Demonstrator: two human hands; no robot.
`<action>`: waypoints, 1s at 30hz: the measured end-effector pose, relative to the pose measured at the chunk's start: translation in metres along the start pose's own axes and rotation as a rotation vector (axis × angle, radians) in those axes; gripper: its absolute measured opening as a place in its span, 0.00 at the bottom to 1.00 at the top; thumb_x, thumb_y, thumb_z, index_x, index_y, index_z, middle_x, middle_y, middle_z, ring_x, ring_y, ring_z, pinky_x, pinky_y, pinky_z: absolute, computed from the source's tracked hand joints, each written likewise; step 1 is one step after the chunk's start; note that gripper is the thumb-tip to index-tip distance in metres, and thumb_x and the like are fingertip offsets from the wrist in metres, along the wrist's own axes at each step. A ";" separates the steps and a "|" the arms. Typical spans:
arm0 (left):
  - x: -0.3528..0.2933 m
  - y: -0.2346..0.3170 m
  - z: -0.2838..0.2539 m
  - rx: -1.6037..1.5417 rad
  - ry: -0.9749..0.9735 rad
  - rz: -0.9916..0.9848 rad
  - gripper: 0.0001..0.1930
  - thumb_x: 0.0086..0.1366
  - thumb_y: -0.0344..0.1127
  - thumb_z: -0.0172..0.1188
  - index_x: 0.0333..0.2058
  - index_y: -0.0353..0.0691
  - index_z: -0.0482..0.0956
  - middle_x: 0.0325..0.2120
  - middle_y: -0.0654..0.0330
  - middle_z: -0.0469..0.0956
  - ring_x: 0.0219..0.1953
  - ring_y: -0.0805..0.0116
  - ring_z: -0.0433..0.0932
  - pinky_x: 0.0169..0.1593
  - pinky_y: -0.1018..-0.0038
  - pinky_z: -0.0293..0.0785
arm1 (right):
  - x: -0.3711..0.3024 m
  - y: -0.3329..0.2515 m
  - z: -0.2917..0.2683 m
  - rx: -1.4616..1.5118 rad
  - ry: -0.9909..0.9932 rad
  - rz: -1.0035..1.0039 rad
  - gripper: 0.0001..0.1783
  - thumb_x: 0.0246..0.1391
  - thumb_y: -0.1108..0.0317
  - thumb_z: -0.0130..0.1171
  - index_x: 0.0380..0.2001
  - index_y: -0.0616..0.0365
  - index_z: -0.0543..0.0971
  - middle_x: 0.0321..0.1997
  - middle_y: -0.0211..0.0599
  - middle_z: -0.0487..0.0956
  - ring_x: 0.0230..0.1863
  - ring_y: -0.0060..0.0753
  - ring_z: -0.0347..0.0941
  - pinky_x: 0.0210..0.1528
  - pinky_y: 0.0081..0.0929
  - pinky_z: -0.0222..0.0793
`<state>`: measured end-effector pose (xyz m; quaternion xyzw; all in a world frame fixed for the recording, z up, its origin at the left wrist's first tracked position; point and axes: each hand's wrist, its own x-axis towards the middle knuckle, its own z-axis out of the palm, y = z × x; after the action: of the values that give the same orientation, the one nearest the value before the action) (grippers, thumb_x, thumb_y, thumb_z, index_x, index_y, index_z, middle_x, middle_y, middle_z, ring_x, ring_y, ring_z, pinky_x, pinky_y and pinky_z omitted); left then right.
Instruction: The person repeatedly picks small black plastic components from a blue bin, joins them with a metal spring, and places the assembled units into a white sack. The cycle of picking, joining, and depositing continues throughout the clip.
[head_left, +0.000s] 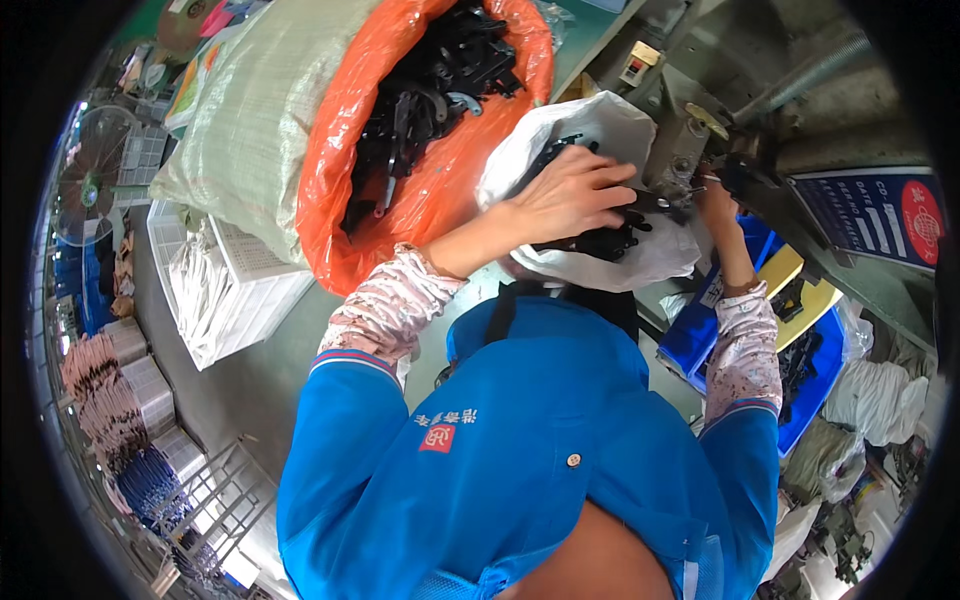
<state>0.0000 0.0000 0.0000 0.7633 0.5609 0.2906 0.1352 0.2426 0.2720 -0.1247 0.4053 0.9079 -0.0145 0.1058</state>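
White bag, centre: [650, 263] thin plastic by the look, creased, soft sheen. Black parts inside it [605, 243]: hard, smooth, plastic or coated metal, cannot tell which. Orange liner, far left [430, 195]: glossy plastic film, crinkled, bright highlights. Green-white sack around it [250, 120]: woven plastic, ribbed, faint shine. White crate, left [265, 305]: rigid plastic, perforated wall. Blue bin, right [828, 370]: smooth moulded plastic, glossy. Machine, far right [684, 145]: grey metal, dull, worn. Jacket, near [510, 490]: blue cloth, matt. Oversleeves [385, 300]: printed cloth, gathered, puckered.
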 end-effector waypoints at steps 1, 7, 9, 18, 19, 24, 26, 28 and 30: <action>-0.008 -0.007 0.003 0.183 0.144 0.122 0.27 0.57 0.48 0.66 0.54 0.46 0.76 0.59 0.48 0.69 0.58 0.54 0.70 0.57 0.59 0.64 | -0.006 0.004 0.003 0.030 0.234 -0.064 0.23 0.51 0.59 0.57 0.51 0.51 0.74 0.46 0.53 0.75 0.50 0.57 0.70 0.52 0.48 0.64; -0.083 -0.129 -0.066 0.374 0.632 -0.981 0.22 0.57 0.39 0.64 0.48 0.37 0.72 0.41 0.45 0.79 0.45 0.43 0.78 0.46 0.55 0.74 | 0.005 0.037 0.026 -0.215 0.776 -0.295 0.15 0.51 0.65 0.55 0.43 0.52 0.77 0.36 0.44 0.77 0.40 0.48 0.74 0.41 0.40 0.69; -0.120 -0.169 -0.072 0.514 0.382 -1.157 0.26 0.57 0.43 0.65 0.51 0.38 0.70 0.44 0.42 0.78 0.48 0.41 0.76 0.49 0.54 0.73 | 0.001 0.018 0.005 0.281 0.479 -0.241 0.13 0.54 0.67 0.56 0.44 0.55 0.77 0.37 0.42 0.79 0.39 0.41 0.75 0.39 0.34 0.71; -0.145 -0.167 -0.068 0.247 0.626 -1.011 0.25 0.56 0.40 0.67 0.50 0.35 0.75 0.42 0.47 0.79 0.45 0.51 0.78 0.50 0.64 0.72 | -0.122 -0.069 -0.148 2.086 -0.044 0.062 0.09 0.56 0.71 0.62 0.39 0.63 0.82 0.36 0.38 0.81 0.38 0.31 0.77 0.40 0.27 0.73; -0.138 -0.159 -0.072 0.213 0.675 -0.967 0.25 0.57 0.40 0.66 0.50 0.34 0.75 0.42 0.46 0.79 0.45 0.52 0.78 0.51 0.65 0.72 | -0.122 -0.073 -0.152 2.041 -0.044 0.070 0.09 0.56 0.71 0.62 0.39 0.63 0.82 0.36 0.38 0.81 0.38 0.31 0.77 0.40 0.27 0.73; -0.137 -0.138 -0.086 0.273 0.739 -0.868 0.29 0.62 0.41 0.62 0.55 0.27 0.68 0.48 0.38 0.75 0.53 0.48 0.75 0.57 0.64 0.68 | -0.112 -0.085 -0.160 1.895 -0.049 0.041 0.10 0.56 0.69 0.63 0.39 0.63 0.81 0.29 0.31 0.77 0.31 0.22 0.71 0.35 0.24 0.67; -0.146 -0.140 -0.085 0.219 0.843 -0.775 0.27 0.62 0.39 0.63 0.54 0.27 0.68 0.46 0.40 0.76 0.51 0.51 0.76 0.56 0.66 0.69 | -0.106 -0.083 -0.159 1.877 -0.088 0.011 0.10 0.56 0.67 0.63 0.38 0.63 0.81 0.26 0.28 0.74 0.27 0.20 0.67 0.30 0.22 0.63; -0.136 -0.131 -0.085 0.146 0.941 -0.685 0.25 0.61 0.36 0.63 0.52 0.28 0.69 0.44 0.44 0.77 0.48 0.56 0.77 0.53 0.67 0.71 | -0.104 -0.080 -0.155 1.880 -0.138 -0.035 0.10 0.56 0.64 0.63 0.35 0.59 0.81 0.22 0.26 0.71 0.21 0.20 0.63 0.25 0.21 0.61; -0.122 -0.117 -0.085 0.001 0.990 -0.627 0.23 0.61 0.34 0.64 0.50 0.28 0.70 0.42 0.49 0.77 0.45 0.62 0.77 0.51 0.70 0.72 | -0.116 -0.081 -0.154 1.936 -0.114 0.071 0.12 0.58 0.64 0.61 0.40 0.61 0.80 0.20 0.22 0.67 0.19 0.17 0.60 0.22 0.18 0.56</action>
<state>-0.1661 -0.0851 -0.0303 0.3345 0.7564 0.5585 -0.0638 0.2304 0.1497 0.0452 0.3427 0.4838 -0.7720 -0.2291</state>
